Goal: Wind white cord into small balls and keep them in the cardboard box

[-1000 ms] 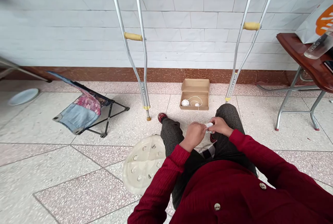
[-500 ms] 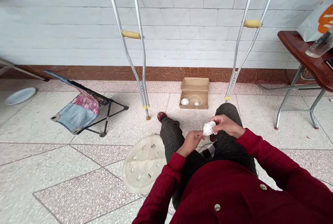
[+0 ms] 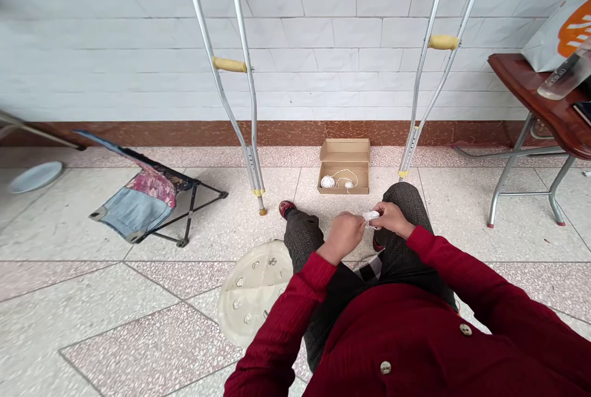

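White string ball (image 3: 370,218) was pinched in the fingers of the right hand (image 3: 390,220), above the knees, and the left hand (image 3: 343,237) had been brought in beside it since the moment before. The hands were thus close together, though whether the left fingers touched the ball could not be told. Ahead of the hands, an open cardboard box (image 3: 344,183) was seen on the floor, with two smaller string balls (image 3: 327,182) inside. An aluminium crutch (image 3: 253,163) was stood to the left of the box and another (image 3: 443,42) to its right. Left of the hands, a folding stool (image 3: 138,203) was placed; below the left hand, a studded plastic disc (image 3: 252,292) lay on the terrazzo floor (image 3: 138,335). Far right of the right hand, a folding table (image 3: 530,80) stood against the white tiled wall (image 3: 323,28).
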Motion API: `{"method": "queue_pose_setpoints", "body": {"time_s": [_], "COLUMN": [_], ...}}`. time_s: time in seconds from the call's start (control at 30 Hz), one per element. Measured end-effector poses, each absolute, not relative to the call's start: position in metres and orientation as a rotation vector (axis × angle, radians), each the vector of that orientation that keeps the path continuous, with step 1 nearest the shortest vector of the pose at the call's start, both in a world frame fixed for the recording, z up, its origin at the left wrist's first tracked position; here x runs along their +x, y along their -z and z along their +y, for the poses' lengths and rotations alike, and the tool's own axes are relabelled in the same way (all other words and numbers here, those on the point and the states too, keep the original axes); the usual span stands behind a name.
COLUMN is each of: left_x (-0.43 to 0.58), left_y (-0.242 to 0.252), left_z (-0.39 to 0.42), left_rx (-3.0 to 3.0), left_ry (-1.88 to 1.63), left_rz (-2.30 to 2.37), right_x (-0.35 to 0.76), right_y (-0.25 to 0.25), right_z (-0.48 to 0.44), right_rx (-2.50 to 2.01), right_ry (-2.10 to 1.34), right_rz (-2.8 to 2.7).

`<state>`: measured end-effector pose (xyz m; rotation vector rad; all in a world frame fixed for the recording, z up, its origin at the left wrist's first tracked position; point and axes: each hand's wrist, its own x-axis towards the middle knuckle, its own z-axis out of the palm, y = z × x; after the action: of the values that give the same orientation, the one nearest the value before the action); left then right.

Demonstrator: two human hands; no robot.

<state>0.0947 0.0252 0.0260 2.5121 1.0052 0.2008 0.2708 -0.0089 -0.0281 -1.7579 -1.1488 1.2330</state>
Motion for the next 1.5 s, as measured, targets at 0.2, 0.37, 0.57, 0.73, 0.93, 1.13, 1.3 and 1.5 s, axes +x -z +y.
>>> {"method": "queue_pose_setpoints", "body": {"time_s": [0.2,0.37,0.57,0.73,0.93,1.13,1.3,1.5], "left_x": [0.095,0.079,0.071,0.081,0.087,0.069,0.066,0.076], "left_y": [-0.005,0.019,0.009,-0.016,-0.004,0.025,0.01,-0.026], "left_z": [-0.008,-0.001,0.033,0.022,-0.014,0.005,0.035,0.041], "left_rx": [1.982,2.022,2.442,2.462,2.107,2.152,2.475,2.687], "left_ry": [-0.298,-0.284,-0.237,-0.218,-0.307,-0.314,-0.237,-0.176], "left_rz": [0.882,0.896,0.794,0.944,0.886,0.939,0.814,0.848], "right_x": [0.277,0.274,0.268,0.273,0.267,0.258,0.255,0.264], "right_y": [0.002,-0.029,-0.005,0.023,-0.001,-0.043,-0.026,0.022], "right_z": [0.005,-0.023,-0.049,-0.025,0.005,-0.025,-0.056,-0.031], "right_rx": [-1.563,-1.317,-1.47,-1.798,-1.569,-1.259,-1.301,-1.722], "right_ry": [-1.114,-1.668,-1.881,-1.452,-1.157,-1.599,-1.922,-1.478], "right_rz": [-0.88,-0.93,-1.202,-1.13,-0.886,-0.987,-1.228,-1.073]}}
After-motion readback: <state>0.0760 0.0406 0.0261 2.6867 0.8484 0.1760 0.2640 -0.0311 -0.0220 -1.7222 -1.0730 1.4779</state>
